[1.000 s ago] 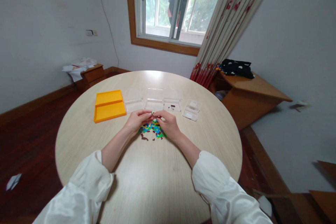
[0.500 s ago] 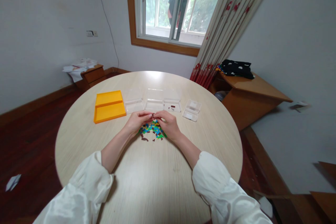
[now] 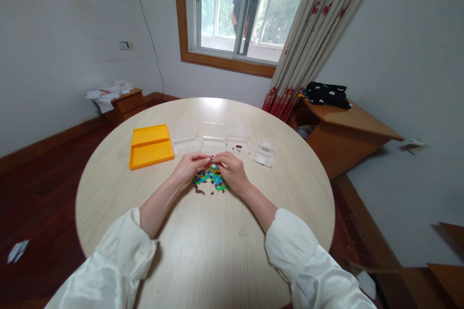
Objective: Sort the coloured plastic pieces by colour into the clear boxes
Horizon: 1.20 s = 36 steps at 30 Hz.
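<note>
One brown piece (image 3: 211, 158), between left grip (image 3: 188, 166) and right grip (image 3: 233, 170), bricks (image 3: 218, 180) beneath

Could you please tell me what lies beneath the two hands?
Small blue, green, yellow and brown pieces lie heaped on the table, partly hidden by the left hand and right hand. Whatever the hands cover cannot be seen.

single head-worn view, forward and down over the round table (image 3: 206, 224), window (image 3: 221, 9) beyond
</note>
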Tool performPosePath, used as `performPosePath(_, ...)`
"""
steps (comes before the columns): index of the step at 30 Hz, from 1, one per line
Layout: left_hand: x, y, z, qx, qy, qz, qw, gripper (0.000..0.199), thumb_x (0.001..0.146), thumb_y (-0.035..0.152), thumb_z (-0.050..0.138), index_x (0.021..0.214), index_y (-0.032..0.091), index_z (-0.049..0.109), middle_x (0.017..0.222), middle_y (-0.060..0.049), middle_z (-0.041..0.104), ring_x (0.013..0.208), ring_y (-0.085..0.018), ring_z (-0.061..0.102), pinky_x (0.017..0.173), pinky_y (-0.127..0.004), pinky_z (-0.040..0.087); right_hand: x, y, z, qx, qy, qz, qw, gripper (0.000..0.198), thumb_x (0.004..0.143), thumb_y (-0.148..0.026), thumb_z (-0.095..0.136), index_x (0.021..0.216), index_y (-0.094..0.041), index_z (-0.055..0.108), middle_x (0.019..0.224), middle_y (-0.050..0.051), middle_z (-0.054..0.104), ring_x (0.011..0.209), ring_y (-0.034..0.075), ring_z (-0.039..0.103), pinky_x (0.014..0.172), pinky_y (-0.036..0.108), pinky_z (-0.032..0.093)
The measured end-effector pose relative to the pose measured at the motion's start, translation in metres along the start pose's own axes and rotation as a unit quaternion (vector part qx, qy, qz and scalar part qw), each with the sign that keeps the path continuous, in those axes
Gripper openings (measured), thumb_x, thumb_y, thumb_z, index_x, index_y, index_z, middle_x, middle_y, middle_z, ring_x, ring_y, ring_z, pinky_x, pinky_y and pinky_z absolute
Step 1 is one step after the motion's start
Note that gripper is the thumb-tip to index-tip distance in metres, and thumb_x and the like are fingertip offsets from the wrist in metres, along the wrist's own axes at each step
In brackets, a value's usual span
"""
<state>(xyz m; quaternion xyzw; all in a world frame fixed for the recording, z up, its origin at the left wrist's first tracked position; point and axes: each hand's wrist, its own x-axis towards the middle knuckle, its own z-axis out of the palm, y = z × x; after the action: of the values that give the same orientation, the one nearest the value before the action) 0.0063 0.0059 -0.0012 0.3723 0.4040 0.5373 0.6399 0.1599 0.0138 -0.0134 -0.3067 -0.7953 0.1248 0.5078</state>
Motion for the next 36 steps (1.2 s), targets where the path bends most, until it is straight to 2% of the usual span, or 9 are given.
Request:
performPosePath(9,0.0002,0.0012,-0.0001,0.011,-0.003,0.0,1.0,0.037,0.039,0.027,0.086,0.068,0.01,0.07,0.069,-0.006,0.069,0.066,-0.014,0.062,0.074,-0.03,0.049,-0.0007,-0.0025,-0.0013,0.029,0.002,0.03,0.999,0.018,0.078,-0.009,0.051,0.074,-0.021,0.063,0.081,0.003,0.066,0.08,0.017,0.062,0.076,0.03,0.051)
performPosePath(18,0.0,0.001,0.0008,0.024,0.009,-0.004,1.0,0.041,0.035,0.027,0.087,0.069,0.012,0.069,0.069,-0.005,0.07,0.064,-0.013,0.063,0.072,-0.029,0.05,-0.0013,-0.0003,0.0,0.034,0.012,0.022,0.999,0.015,0.077,-0.009,0.053,0.072,-0.02,0.063,0.08,0.003,0.066,0.079,0.016,0.062,0.075,0.029,0.05)
performPosePath(28,-0.0016,0.0006,0.0025,0.086,0.011,0.039,0.996,0.041,0.039,0.034,0.085,0.07,0.013,0.07,0.066,-0.004,0.069,0.062,-0.014,0.061,0.07,-0.03,0.048,-0.0011,-0.0016,0.0002,0.036,0.011,0.036,0.999,0.014,0.078,-0.011,0.054,0.072,-0.02,0.062,0.079,0.003,0.066,0.077,0.015,0.062,0.074,0.028,0.05)
performPosePath(36,0.0004,-0.0009,0.002,0.087,0.026,0.046,0.995,0.043,0.038,0.037,0.085,0.071,0.014,0.07,0.065,-0.004,0.069,0.06,-0.014,0.06,0.067,-0.03,0.047,-0.002,-0.0009,0.001,0.041,0.009,0.047,0.998,0.015,0.078,-0.011,0.051,0.076,-0.019,0.063,0.081,0.003,0.067,0.08,0.015,0.063,0.076,0.028,0.05)
